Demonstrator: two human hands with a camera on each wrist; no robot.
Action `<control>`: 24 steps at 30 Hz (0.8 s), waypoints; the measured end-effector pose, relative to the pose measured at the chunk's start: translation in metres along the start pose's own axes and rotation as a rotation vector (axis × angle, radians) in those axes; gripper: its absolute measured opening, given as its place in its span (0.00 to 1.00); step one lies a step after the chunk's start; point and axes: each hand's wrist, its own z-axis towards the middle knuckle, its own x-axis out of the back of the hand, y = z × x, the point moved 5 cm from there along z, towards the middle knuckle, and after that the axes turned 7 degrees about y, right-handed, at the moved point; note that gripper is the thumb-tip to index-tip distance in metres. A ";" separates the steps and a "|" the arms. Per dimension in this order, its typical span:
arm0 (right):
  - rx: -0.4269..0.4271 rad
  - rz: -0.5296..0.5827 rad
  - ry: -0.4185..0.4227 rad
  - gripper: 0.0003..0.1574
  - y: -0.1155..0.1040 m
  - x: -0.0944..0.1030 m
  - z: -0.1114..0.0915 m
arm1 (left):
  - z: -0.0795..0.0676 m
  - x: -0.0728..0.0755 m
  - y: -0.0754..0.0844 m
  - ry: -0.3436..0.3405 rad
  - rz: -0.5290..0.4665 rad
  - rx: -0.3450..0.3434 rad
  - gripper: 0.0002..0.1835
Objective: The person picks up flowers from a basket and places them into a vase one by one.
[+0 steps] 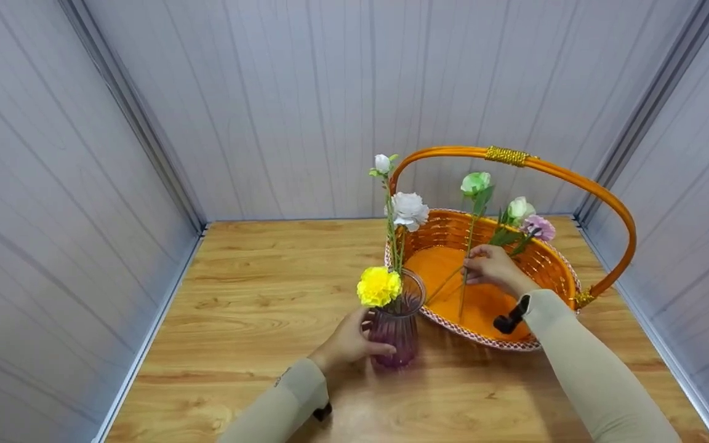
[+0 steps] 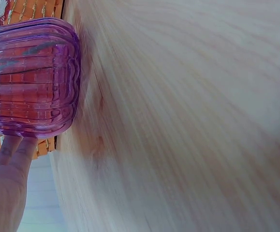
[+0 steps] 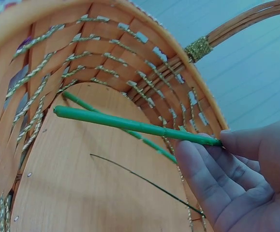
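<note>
My left hand [image 1: 349, 341] holds a purple ribbed glass vase [image 1: 399, 344] round its side, thumb across the front. The left wrist view shows fingers against the glass of the vase [image 2: 28, 92]. Out of the vase rise a yellow carnation [image 1: 379, 287], a white flower [image 1: 410, 211] and a white bud [image 1: 382, 163]. Over the basket, my right hand [image 1: 495, 267] pinches the stem of a pale green flower [image 1: 476, 183]. In the right wrist view, its green stem [image 3: 130, 124] points away from the fingertips, lower end free above the basket floor.
An orange woven basket [image 1: 560, 261] with a tall arched handle [image 1: 619, 215] stands right of the vase. A pale bud [image 1: 520, 210] and a pinkish-purple flower [image 1: 539, 227] lean at its far right rim. Panelled walls [image 1: 268, 111] enclose the wooden table [image 1: 256, 295].
</note>
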 end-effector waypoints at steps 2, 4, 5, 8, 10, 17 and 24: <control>0.007 0.004 0.000 0.11 -0.003 0.001 -0.002 | 0.000 0.000 0.000 -0.001 0.004 -0.007 0.46; 0.016 0.007 -0.001 0.11 -0.006 0.003 -0.004 | 0.000 0.000 0.000 -0.003 0.009 -0.010 0.47; 0.018 0.010 0.005 0.11 -0.008 0.003 -0.004 | 0.000 0.001 0.001 -0.002 0.009 -0.013 0.47; 0.028 0.014 0.004 0.13 -0.011 0.005 -0.006 | 0.000 0.001 0.001 -0.002 0.014 -0.015 0.48; 0.034 0.022 0.003 0.13 -0.013 0.006 -0.007 | 0.000 0.001 0.002 -0.001 0.013 -0.017 0.48; 0.052 0.047 0.002 0.11 -0.018 0.005 -0.013 | 0.000 0.000 0.001 0.000 0.013 -0.011 0.47; 0.066 0.079 0.039 0.11 -0.023 0.003 -0.019 | 0.000 0.000 0.002 0.000 0.021 -0.016 0.48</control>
